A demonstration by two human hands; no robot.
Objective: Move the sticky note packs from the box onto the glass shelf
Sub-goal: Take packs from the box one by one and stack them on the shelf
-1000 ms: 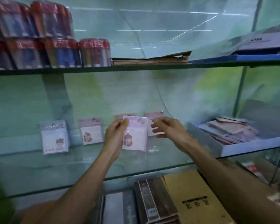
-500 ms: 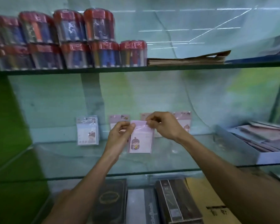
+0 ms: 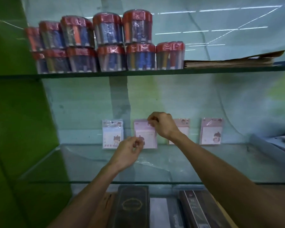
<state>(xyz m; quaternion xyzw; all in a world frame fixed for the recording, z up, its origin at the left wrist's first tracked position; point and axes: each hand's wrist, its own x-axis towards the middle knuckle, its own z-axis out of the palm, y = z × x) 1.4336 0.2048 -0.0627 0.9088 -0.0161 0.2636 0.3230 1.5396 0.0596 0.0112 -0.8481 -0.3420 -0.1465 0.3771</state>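
Green side panel at far left, flat and matte. Above, cylindrical tubs in crinkled clear wrap with red lids, stacked in two tiers on the upper shelf; beside them, flat brown paper sheets. On the glass shelf, four thin rectangular sticky note packs in glossy film, upright against the back wall: bluish pack, then pink pack. Left hand pinching its lower corner, right hand pinching its top edge, both grips closed on it. Further right, third pack, partly hidden, and fourth pack. At far right, blurred box.
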